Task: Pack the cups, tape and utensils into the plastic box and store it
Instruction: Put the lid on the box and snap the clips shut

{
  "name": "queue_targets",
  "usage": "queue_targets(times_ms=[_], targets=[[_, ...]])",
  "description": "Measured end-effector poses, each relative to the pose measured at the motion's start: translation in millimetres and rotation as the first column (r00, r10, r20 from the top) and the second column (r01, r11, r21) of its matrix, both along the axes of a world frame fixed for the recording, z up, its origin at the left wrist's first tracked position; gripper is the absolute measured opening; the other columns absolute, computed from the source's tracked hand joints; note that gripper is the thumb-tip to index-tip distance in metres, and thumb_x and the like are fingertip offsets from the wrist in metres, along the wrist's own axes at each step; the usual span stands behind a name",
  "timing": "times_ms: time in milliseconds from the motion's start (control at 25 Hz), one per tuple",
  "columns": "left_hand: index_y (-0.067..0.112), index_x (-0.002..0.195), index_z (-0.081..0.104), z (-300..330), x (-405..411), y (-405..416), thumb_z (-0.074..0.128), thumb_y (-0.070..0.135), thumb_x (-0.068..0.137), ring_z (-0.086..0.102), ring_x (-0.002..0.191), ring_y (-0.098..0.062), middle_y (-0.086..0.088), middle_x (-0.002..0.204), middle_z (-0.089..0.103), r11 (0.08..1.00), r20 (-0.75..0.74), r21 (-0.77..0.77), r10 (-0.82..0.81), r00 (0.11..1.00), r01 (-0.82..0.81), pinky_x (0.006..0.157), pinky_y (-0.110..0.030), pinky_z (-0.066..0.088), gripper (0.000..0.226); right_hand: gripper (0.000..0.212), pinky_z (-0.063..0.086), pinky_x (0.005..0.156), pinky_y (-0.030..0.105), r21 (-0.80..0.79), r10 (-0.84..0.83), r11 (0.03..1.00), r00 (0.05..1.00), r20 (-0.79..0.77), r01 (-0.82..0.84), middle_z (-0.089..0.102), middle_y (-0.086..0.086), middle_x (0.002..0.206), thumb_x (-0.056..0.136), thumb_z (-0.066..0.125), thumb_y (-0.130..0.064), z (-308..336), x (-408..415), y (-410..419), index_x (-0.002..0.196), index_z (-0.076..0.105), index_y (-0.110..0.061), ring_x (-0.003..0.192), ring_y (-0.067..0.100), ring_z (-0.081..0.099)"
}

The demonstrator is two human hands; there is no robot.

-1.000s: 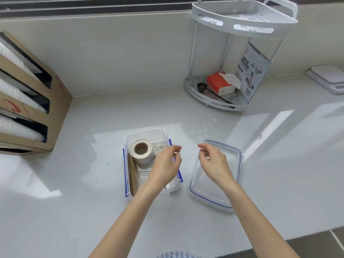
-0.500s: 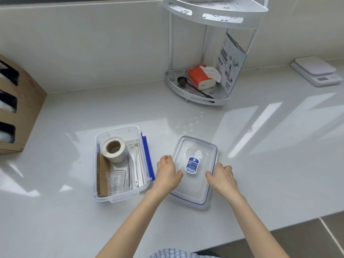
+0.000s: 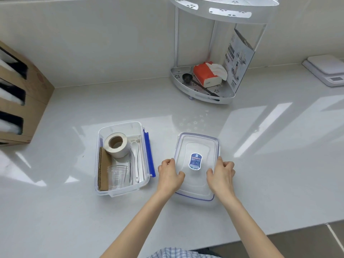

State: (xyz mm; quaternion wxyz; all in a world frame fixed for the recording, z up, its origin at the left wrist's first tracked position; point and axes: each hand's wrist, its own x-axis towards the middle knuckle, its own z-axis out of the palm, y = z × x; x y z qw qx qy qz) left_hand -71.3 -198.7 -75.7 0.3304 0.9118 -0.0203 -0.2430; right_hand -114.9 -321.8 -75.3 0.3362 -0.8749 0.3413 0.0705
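Note:
A clear plastic box (image 3: 119, 125) with blue side clips stands open on the white counter. Inside it lie a roll of white tape (image 3: 116, 147), a stack of clear cups (image 3: 116, 175), white plastic utensils (image 3: 135, 161) and a strip of brown cardboard (image 3: 103, 170). To its right the clear lid (image 3: 197, 144) with a blue sticker lies flat on the counter. My left hand (image 3: 170, 175) grips the lid's left edge and my right hand (image 3: 221, 175) grips its right edge, fingers curled over the rim.
A white corner rack (image 3: 204, 94) at the back holds an orange tissue pack (image 3: 208, 75), a black scoop and a leaflet. A kitchen scale (image 3: 327, 71) sits far right. A cardboard cup dispenser (image 3: 20, 97) stands at the left. The counter's front edge runs bottom right.
My hands left the box and moved right to the lid, then closed on its two long edges. The view shifted, so the box now appears further left.

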Motion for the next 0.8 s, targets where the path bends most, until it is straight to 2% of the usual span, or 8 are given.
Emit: queue_targets(times_ms=[160, 280, 360, 440, 480, 560, 720, 800], targets=[[0.005, 0.131, 0.039, 12.1, -2.6, 5.4, 0.043, 0.007, 0.085, 0.035, 0.128, -0.027, -0.012, 0.141, 0.037, 0.983, 0.115, -0.175, 0.070, 0.991, -0.049, 0.105, -0.032, 0.031, 0.046, 0.049, 0.031, 0.101, 0.038, 0.028, -0.060, 0.998, 0.982, 0.179, 0.056, 0.032, 0.023, 0.130, 0.092, 0.039, -0.003, 17.6, 10.3, -8.6, 0.140, 0.031, -0.004, 0.120, 0.040, 0.030], [0.008, 0.130, 0.044, 27.5, -1.2, 14.3, 0.046, 0.005, 0.084, 0.043, 0.122, -0.022, -0.008, 0.135, 0.044, 0.943, 0.242, -0.324, 0.166, 0.956, -0.081, 0.105, -0.037, 0.037, 0.045, 0.048, 0.031, 0.101, 0.036, 0.057, -0.075, 0.996, 0.958, 0.276, 0.062, 0.036, 0.022, 0.128, 0.091, 0.036, -0.002, 31.6, 19.4, -6.9, 0.138, 0.038, -0.008, 0.119, 0.038, 0.033], [0.008, 0.128, 0.046, 38.5, -0.2, 23.8, 0.049, 0.005, 0.085, 0.050, 0.109, -0.015, -0.005, 0.127, 0.044, 0.914, 0.320, -0.397, 0.229, 0.919, -0.089, 0.101, -0.023, 0.039, 0.043, 0.045, 0.032, 0.101, 0.033, 0.115, -0.090, 0.992, 0.942, 0.325, 0.055, 0.038, 0.019, 0.122, 0.091, 0.037, -0.003, 39.5, 24.8, 1.9, 0.135, 0.041, -0.010, 0.118, 0.038, 0.039], [0.009, 0.124, 0.047, 45.4, 1.4, 38.0, 0.052, 0.005, 0.084, 0.050, 0.088, -0.003, 0.000, 0.116, 0.041, 0.888, 0.357, -0.442, 0.305, 0.883, -0.128, 0.084, -0.002, 0.036, 0.041, 0.042, 0.034, 0.097, 0.029, 0.169, -0.078, 0.985, 0.932, 0.355, 0.018, 0.037, 0.010, 0.110, 0.091, 0.039, -0.005, 44.1, 29.8, 17.4, 0.132, 0.045, -0.010, 0.114, 0.036, 0.045], [0.009, 0.122, 0.048, 47.1, 2.3, 45.5, 0.053, 0.005, 0.084, 0.048, 0.084, -0.003, 0.001, 0.114, 0.040, 0.878, 0.357, -0.451, 0.343, 0.869, -0.161, 0.079, -0.003, 0.037, 0.039, 0.041, 0.034, 0.094, 0.026, 0.184, -0.065, 0.983, 0.930, 0.361, -0.003, 0.034, 0.005, 0.106, 0.091, 0.039, -0.006, 45.0, 31.4, 25.6, 0.131, 0.046, -0.011, 0.113, 0.034, 0.047], [0.011, 0.119, 0.050, 48.1, 5.2, 66.8, 0.054, 0.007, 0.084, 0.049, 0.087, -0.011, 0.003, 0.112, 0.041, 0.857, 0.338, -0.453, 0.419, 0.843, -0.245, 0.079, -0.014, 0.039, 0.035, 0.042, 0.032, 0.091, 0.023, 0.202, -0.019, 0.978, 0.932, 0.361, -0.058, 0.031, 0.001, 0.106, 0.092, 0.040, -0.007, 45.4, 37.0, 46.5, 0.134, 0.044, -0.013, 0.112, 0.031, 0.049], [0.010, 0.118, 0.051, 46.6, 11.0, 107.0, 0.053, 0.009, 0.085, 0.050, 0.103, -0.019, 0.003, 0.110, 0.042, 0.824, 0.311, -0.428, 0.520, 0.796, -0.371, 0.091, -0.025, 0.039, 0.033, 0.046, 0.036, 0.102, 0.028, 0.228, 0.074, 0.960, 0.930, 0.359, -0.165, 0.032, -0.001, 0.109, 0.092, 0.043, -0.010, 46.3, 49.5, 84.6, 0.138, 0.039, -0.012, 0.113, 0.024, 0.050], [0.009, 0.117, 0.052, 43.4, 12.7, 125.8, 0.053, 0.008, 0.085, 0.049, 0.110, -0.023, -0.002, 0.113, 0.046, 0.801, 0.291, -0.427, 0.561, 0.775, -0.420, 0.095, -0.028, 0.037, 0.032, 0.046, 0.039, 0.105, 0.031, 0.225, 0.123, 0.950, 0.923, 0.365, -0.215, 0.033, -0.002, 0.109, 0.092, 0.045, -0.010, 45.9, 55.6, 100.4, 0.138, 0.039, -0.011, 0.107, 0.019, 0.050]])
